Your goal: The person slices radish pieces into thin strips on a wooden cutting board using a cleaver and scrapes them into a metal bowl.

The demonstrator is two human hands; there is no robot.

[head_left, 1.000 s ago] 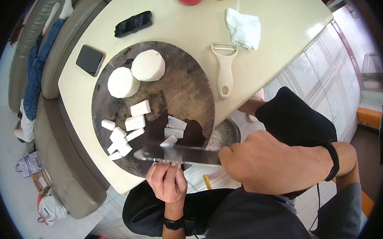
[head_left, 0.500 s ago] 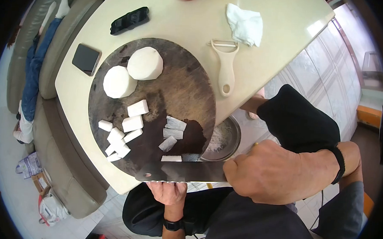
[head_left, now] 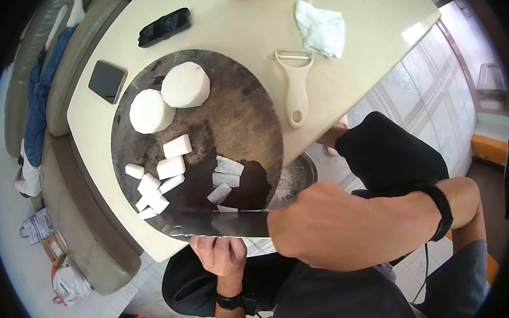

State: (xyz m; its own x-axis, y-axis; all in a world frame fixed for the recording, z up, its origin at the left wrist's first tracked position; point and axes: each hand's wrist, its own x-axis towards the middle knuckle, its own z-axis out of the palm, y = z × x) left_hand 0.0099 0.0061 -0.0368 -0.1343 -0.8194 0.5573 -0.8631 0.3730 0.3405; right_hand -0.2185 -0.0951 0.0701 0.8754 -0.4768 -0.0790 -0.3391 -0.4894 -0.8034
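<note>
My right hand (head_left: 325,227) is closed round the handle of a cleaver (head_left: 220,224), whose blade lies across the near edge of a round, dark wooden cutting board (head_left: 242,110). Just below the blade is my left hand (head_left: 221,255), fingers curled; the blade hides the fingertips and anything they hold. Thin, pale slices (head_left: 227,180) lie on a wet patch beyond the blade, and one more is partly covered by it. White chunks (head_left: 170,168), seemingly white radish, are grouped at the board's left. Two thick peeled rounds (head_left: 185,85) stand at its far left.
A peeler (head_left: 296,92) and a crumpled white cloth (head_left: 321,30) lie right of the board on the table. Left are a phone (head_left: 107,81) and a black object (head_left: 165,28). A metal bowl (head_left: 306,172) with white shreds sits below the table edge. Someone's legs (head_left: 39,101) rest on the sofa.
My right hand and the cleaver have shifted left, and the blade's face is turned differently. One slice near the handle is now hidden. The whole view has slid slightly.
</note>
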